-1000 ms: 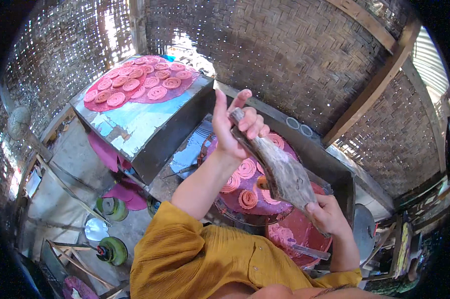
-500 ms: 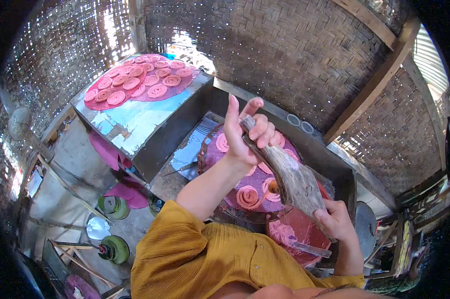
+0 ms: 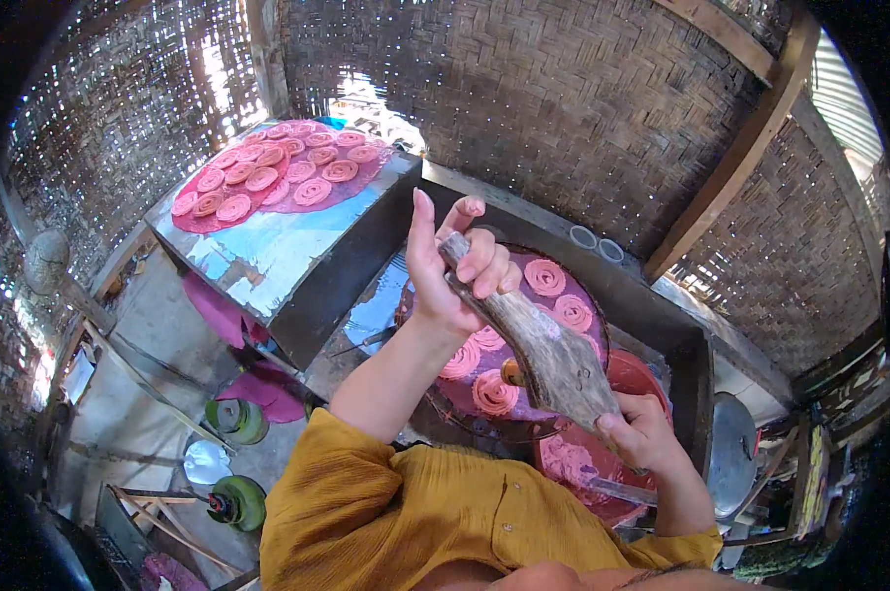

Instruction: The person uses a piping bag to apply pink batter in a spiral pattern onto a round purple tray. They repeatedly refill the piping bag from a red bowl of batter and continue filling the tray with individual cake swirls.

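My left hand (image 3: 443, 274) wraps round the narrow upper end of a worn wooden press (image 3: 553, 355), thumb and index finger raised. My right hand (image 3: 644, 433) grips its lower end. The press slants across a round purple sheet (image 3: 462, 402) on a tray. A brass-coloured nozzle (image 3: 511, 371) shows at its left side, just above a pink dough spiral (image 3: 494, 392). More spirals (image 3: 545, 277) lie on the sheet, some partly hidden by the press and my left arm. Beside my right hand, a red basin (image 3: 630, 370) holds pink dough (image 3: 565, 458) and a flat, translucent stick (image 3: 619, 491).
Many pink spirals (image 3: 313, 191) cover sheets on a raised box top (image 3: 268, 261) at the far left. Dark trough walls (image 3: 652, 310) surround the tray. Green gas cylinders (image 3: 236, 499) stand on the floor at left. A round metal lid (image 3: 732, 448) is at right.
Both hands and the press have shifted left over the sheet. The nozzle has come over the front spiral, where a strand of dough stretched between them before.
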A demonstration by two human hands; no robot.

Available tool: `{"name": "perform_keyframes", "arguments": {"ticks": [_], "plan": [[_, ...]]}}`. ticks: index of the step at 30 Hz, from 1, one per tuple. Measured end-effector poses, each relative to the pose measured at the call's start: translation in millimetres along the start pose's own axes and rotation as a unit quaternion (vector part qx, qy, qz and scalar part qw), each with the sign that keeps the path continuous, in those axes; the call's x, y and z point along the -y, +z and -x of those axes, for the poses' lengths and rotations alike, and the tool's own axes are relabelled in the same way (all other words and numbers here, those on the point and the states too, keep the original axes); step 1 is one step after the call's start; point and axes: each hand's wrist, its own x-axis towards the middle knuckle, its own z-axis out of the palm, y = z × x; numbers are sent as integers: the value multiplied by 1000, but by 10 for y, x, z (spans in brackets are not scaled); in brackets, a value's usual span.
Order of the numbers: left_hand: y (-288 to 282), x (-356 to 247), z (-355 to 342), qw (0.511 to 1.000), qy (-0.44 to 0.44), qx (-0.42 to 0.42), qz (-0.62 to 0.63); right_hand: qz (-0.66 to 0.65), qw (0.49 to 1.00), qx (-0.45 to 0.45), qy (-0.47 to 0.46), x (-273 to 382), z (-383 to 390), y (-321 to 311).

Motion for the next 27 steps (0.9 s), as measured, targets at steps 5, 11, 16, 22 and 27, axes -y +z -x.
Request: {"name": "perform_keyframes", "arguments": {"ticks": [5, 11, 16, 22, 27], "plan": [[155, 87, -264, 993, -7, 121, 17, 34, 995, -68, -67, 168, 61, -105], [260, 41, -514, 986, -19, 164, 15, 67, 989, -108, -75, 192, -9, -176], [102, -76, -432, 987, -14, 157, -10, 43, 995, -76, -57, 72, -153, -64], [62, -178, -303, 994, -10, 111, -15, -50, 995, -48, -68, 20, -228, 89], [27, -106, -268, 998, -43, -26, -30, -223, 975, 10, -11, -30, -181, 117]]}}
